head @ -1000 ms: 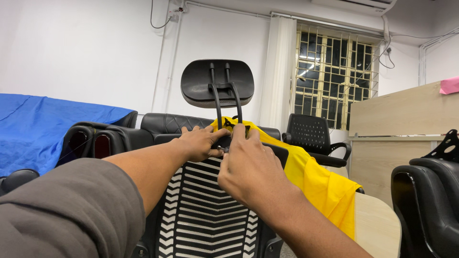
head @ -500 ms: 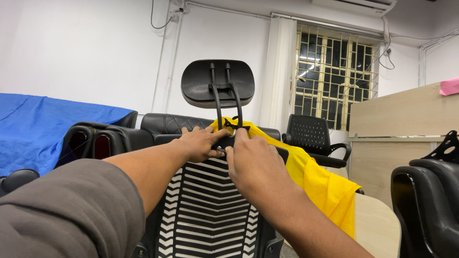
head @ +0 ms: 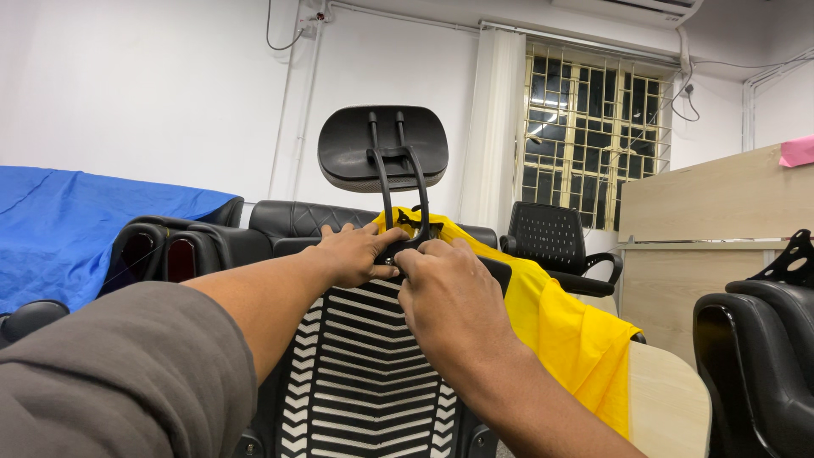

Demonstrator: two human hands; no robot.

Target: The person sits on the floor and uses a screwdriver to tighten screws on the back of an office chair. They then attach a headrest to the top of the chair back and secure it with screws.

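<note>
Gripping the top of the black ribbed mesh chair back (head: 365,356) with my left hand (head: 352,253) and right hand (head: 448,301) curled shut, beside smooth yellow cloth (head: 570,326) draped right.

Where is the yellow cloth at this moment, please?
In the head view, the yellow cloth hangs right of centre, draped beside the black slatted chair back, just right of the right hand.

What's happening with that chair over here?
A person has both hands at the top of a black office chair's backrest. The left hand and right hand grip the base of the headrest bracket, with the headrest standing above. A yellow cloth drapes behind the chair.
</note>
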